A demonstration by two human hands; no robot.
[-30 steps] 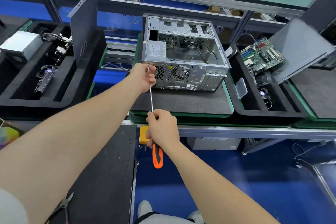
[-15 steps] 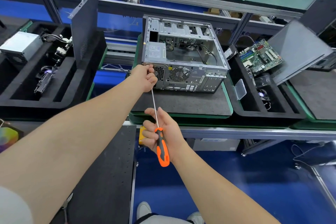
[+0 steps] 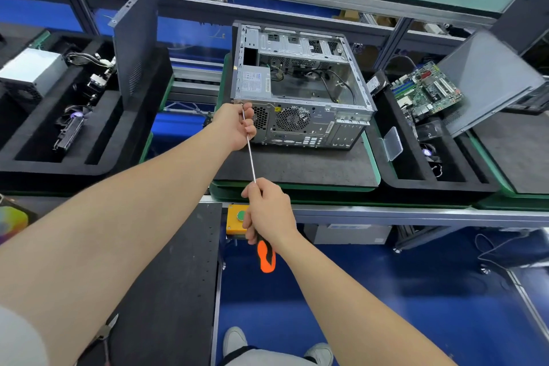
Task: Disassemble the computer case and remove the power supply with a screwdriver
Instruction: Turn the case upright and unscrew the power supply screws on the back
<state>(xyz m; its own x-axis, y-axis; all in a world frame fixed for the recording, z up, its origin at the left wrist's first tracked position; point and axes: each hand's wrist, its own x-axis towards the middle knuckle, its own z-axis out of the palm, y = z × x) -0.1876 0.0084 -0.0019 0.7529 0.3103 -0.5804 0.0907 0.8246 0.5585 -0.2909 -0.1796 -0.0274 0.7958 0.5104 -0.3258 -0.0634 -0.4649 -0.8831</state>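
Observation:
An open silver computer case (image 3: 300, 89) lies on a black foam pad (image 3: 297, 166), its rear panel facing me. The grey power supply (image 3: 255, 82) sits inside at the near left corner. A long screwdriver (image 3: 251, 154) with an orange and black handle runs from my right hand (image 3: 269, 212) up to the case's top left rear corner. My right hand is closed around the handle's upper part. My left hand (image 3: 236, 125) pinches the shaft near the tip, against the case's rear panel.
A black foam tray (image 3: 74, 163) on the left holds another power supply (image 3: 31, 70), cables and an upright side panel (image 3: 138, 38). A tray on the right holds a motherboard (image 3: 424, 90) and a leaning panel (image 3: 487, 77). A yellow button box (image 3: 236, 217) sits below the rail. Pliers (image 3: 104, 333) lie at lower left.
My right hand opened on the handle half a second ago and has closed around it again, higher up. My left hand stays on the shaft at the case corner.

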